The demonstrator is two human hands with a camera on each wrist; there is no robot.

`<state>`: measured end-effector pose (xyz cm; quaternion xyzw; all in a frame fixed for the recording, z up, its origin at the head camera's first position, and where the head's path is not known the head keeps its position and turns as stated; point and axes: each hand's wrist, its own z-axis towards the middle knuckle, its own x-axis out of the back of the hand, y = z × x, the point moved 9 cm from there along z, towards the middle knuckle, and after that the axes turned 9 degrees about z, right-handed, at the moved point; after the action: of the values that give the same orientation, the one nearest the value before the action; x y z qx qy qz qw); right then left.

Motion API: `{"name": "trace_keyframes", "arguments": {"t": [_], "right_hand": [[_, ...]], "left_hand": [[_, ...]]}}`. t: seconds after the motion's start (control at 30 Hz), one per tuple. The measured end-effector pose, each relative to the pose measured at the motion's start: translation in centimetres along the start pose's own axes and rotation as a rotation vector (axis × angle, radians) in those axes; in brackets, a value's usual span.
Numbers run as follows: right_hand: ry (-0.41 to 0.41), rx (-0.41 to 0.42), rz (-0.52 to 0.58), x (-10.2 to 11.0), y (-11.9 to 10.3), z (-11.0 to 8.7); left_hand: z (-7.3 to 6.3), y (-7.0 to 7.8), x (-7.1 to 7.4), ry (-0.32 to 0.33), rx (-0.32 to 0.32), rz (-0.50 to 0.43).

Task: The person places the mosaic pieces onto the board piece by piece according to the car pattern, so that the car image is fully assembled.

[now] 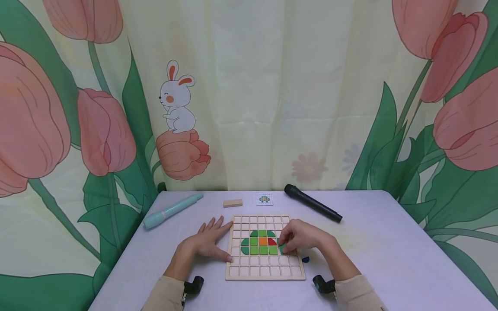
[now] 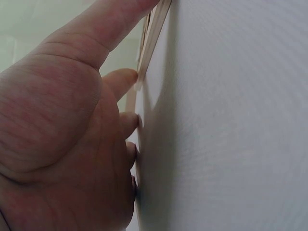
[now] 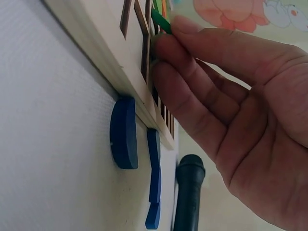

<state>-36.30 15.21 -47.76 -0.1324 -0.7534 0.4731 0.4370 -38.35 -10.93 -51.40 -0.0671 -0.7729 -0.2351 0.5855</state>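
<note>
A wooden grid board (image 1: 264, 273) lies on the table with several green tiles (image 1: 254, 250), an orange tile (image 1: 263, 241) and a red tile (image 1: 272, 242) in its cells. Spread beside the left edge of the board, my left hand (image 1: 206, 242) touches that edge with thumb and index finger; it holds nothing. My right hand (image 1: 305, 236) pinches a green tile (image 3: 161, 22) between thumb and fingertips, over the board's right side. That tile is partly hidden by the fingers. Below the right hand, a curved blue tile (image 3: 123, 134) and other blue tiles (image 3: 154, 168) lie along the board's edge.
Behind the board are a small wooden block (image 1: 232, 203) and a card with a coloured grid pattern (image 1: 264, 199). A teal stick-shaped object (image 1: 173, 211) lies back left, a black microphone (image 1: 313, 203) back right. A printed curtain (image 1: 249, 108) hangs behind the white table (image 1: 389, 259).
</note>
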Motion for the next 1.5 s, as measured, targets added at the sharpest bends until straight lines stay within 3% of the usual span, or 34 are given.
{"name": "trace_keyframes", "arguments": {"t": [0.57,0.87,1.17,1.5], "right_hand": [[-0.012,0.041,-0.033,-0.2,-0.3,0.0],[0.041,0.019,-0.071,0.6,0.0,-0.2],[0.112,0.003,-0.096,2.7,0.6,-1.0],[0.245,-0.030,-0.098,6.8,1.8,-3.3]], "left_hand": [[0.1,0.0,-0.1,0.002,0.019,-0.024],[0.1,-0.1,-0.2,0.003,0.014,-0.020],[0.1,-0.2,-0.1,-0.002,0.006,-0.004],[0.1,-0.1,-0.1,-0.003,-0.011,-0.003]]}}
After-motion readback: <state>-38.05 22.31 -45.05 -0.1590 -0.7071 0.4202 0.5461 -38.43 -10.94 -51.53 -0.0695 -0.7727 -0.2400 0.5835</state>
